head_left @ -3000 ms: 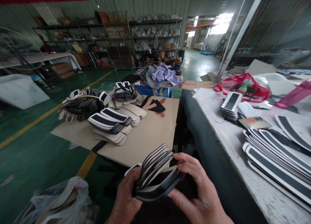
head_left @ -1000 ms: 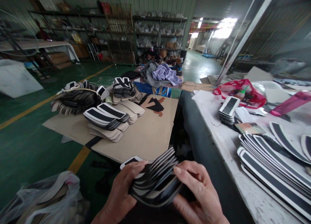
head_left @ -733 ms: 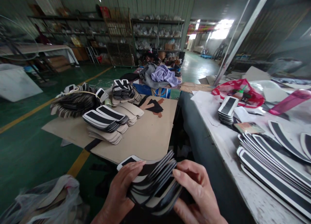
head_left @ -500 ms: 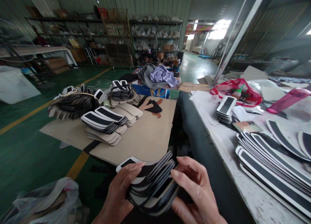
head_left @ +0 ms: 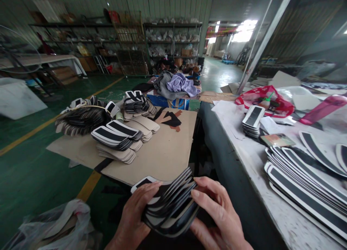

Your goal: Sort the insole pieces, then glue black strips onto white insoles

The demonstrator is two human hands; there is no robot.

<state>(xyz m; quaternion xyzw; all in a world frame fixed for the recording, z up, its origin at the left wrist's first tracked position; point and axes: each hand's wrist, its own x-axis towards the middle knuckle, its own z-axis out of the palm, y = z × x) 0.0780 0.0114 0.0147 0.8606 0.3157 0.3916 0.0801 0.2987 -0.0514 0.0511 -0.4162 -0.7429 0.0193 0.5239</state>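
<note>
A bent stack of black strips with pale edges (head_left: 169, 206) is held between my two hands at the bottom centre. My left hand (head_left: 137, 212) wraps the stack's left end, thumb side on top. My right hand (head_left: 218, 210) pinches the right ends, where the layers fan apart; its lower fingers are partly hidden below the stack. Just beyond lies a beige board (head_left: 159, 154) bearing black-and-white strip stacks (head_left: 111, 136), beige strips (head_left: 118, 154) and a large bundle of dark strips (head_left: 80, 120).
On the right, a white-topped table (head_left: 244, 152) carries long curved strips (head_left: 303, 192), a small strip stack (head_left: 253, 118) and a red plastic bag (head_left: 267, 98). A clear bag of scraps (head_left: 62, 224) sits lower left. Purple cloth (head_left: 181, 84) lies behind the board.
The fanned layers at the stack's right end have shifted slightly under my right fingers. Both hands keep their hold, and the view has moved a little.
</note>
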